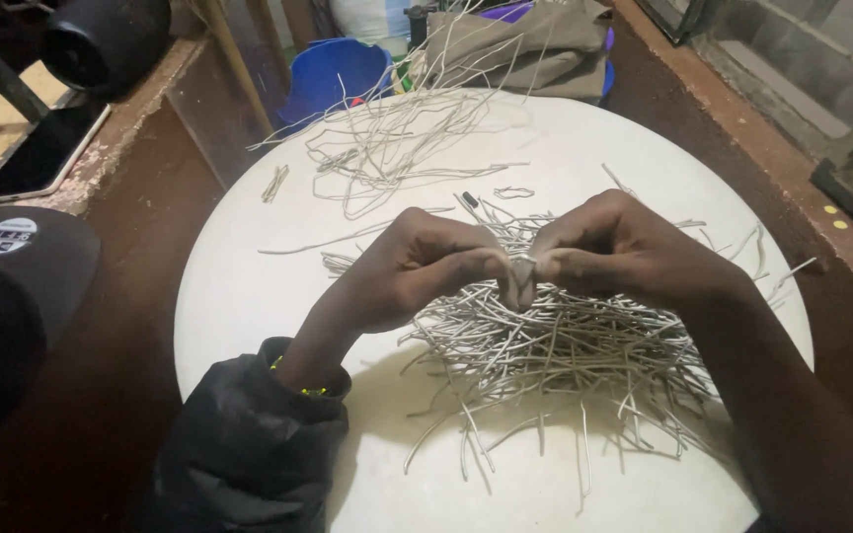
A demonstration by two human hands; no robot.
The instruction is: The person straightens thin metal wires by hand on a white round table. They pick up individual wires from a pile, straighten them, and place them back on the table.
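So we've got both hands up over the middle of a round white table (249, 296), fingertips meeting. Our left hand (412, 271) and right hand (614, 247) are both curled in, thumbs and forefingers pressed together and pinching one short piece of grey wire (523, 268) right between them. The wire bit is tiny and mostly hidden by the fingers, so we can't tell its shape.

Directly under and just near of the hands sits a big messy heap of cut wire pieces (555, 355), all roughly straight and grey, spilling toward the near right edge of the table. Farther back there's a looser tangle of longer wire strands (397, 138) spread over the far side of the tabletop, with a couple of stray bits lying apart on the far left.

Beyond the table's far edge we see a blue tub (333, 74) and some folded khaki cloth (535, 44). Off to the left, a phone (46, 148) lies flat on a ledge, with a dark cap (22, 266) nearer to us. Our left sleeve (249, 444) is dark and puffy.
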